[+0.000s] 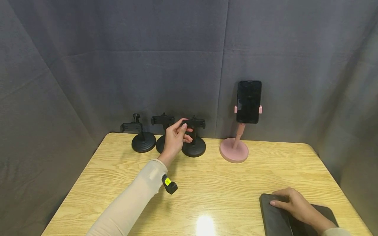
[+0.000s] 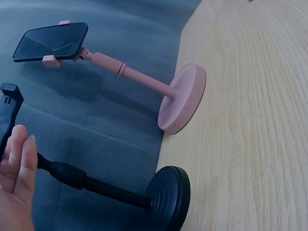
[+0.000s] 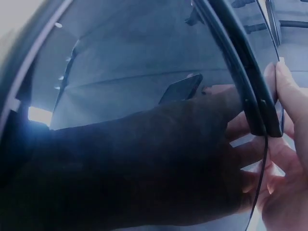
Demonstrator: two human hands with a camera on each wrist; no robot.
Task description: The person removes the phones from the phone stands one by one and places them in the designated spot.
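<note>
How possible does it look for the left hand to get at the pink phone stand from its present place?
Probably possible: no object seems to stand between the left hand and the pink phone stand except the black stand it grips, which it would likely release first.

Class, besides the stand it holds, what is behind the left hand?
Behind the left hand is the middle black stand: its holder and part of its base show. The hand covers its lower post and much of the base.
</note>
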